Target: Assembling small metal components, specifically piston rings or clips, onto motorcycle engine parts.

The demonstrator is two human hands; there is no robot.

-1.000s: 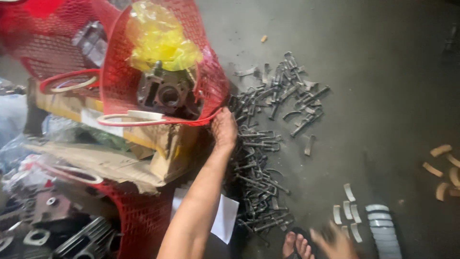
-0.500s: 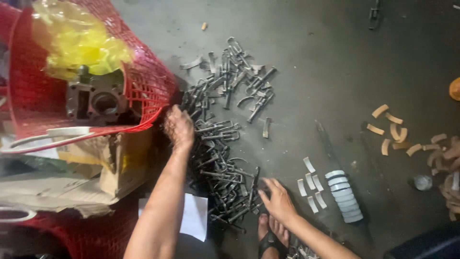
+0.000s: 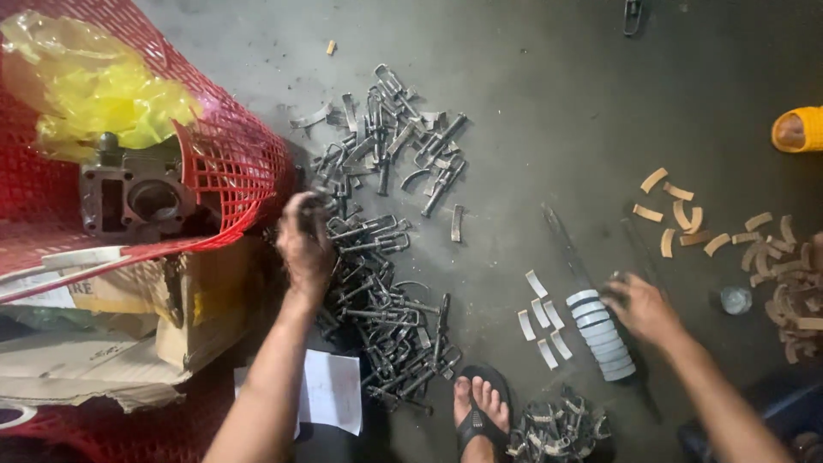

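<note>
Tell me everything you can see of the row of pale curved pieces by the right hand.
The row of pale curved pieces is a line of light grey-white arc-shaped strips, stacked edge to edge like overlapping shells, lying on the dark concrete floor. It runs diagonally, from the right hand down toward the lower right. The material looks like metal, though that is not certain. The right hand's fingers rest at its upper end. A few loose strips of the same kind lie scattered just beside it, toward the left hand's side.
</note>
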